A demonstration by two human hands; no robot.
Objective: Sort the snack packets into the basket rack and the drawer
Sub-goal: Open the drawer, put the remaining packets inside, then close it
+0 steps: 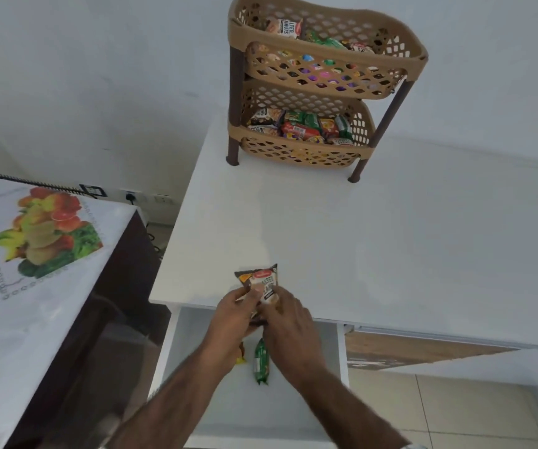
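Observation:
Both hands hold one brown and white snack packet [261,281] over the front edge of the white counter, above the open drawer [293,409]. My left hand [233,314] grips its left side and my right hand [288,319] its right side. Inside the drawer lie a green packet [261,362] and a yellow packet [241,354], mostly hidden by my left wrist. The tan two-tier basket rack [319,69] stands at the back of the counter. Several packets fill both of its baskets.
The white counter [390,254] stretches to the right. A dark cabinet [125,270] with a fruit-print cloth [34,241] stands at the left. A wall socket [131,196] sits low on the wall. Tiled floor [455,409] shows at lower right.

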